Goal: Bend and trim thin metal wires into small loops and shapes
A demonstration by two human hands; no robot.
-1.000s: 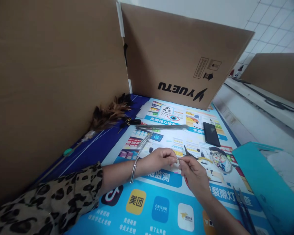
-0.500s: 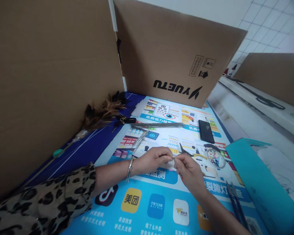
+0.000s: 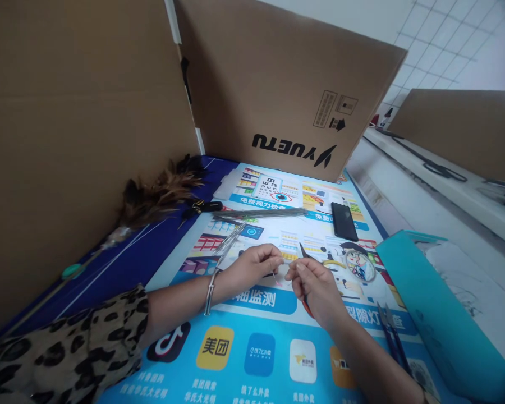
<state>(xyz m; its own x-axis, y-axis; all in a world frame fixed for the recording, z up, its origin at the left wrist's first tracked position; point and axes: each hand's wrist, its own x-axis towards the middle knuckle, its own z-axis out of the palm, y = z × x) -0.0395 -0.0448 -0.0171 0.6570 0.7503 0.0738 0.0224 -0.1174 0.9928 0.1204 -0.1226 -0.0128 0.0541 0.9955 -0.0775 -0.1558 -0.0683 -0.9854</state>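
My left hand [image 3: 256,266], with a silver bangle on its wrist, is closed in a pinch on a thin wire [image 3: 275,278], whose short end shows below the fingers. Just to the right, my right hand [image 3: 315,286] also has thumb and forefinger pinched; whatever they hold is too small to make out. A small gap separates the two sets of fingertips. Close by the right hand is a cutting tool with a dark pointed tip [image 3: 305,252], a yellow handle and a red-orange one; I cannot tell whether the palm grips it.
Beyond my hands lie bundled thin metal wires [image 3: 265,213] and a black phone [image 3: 344,221]. A clear round roll [image 3: 361,265], blue-handled tweezers [image 3: 393,336] and a teal box [image 3: 433,314] are on the right. Brown feathers [image 3: 160,193] lie left, beside cardboard panels [image 3: 278,84].
My fingertips have come apart from touching, leaving a small gap, and a wire end now shows under the left hand. The whole view has shifted slightly.
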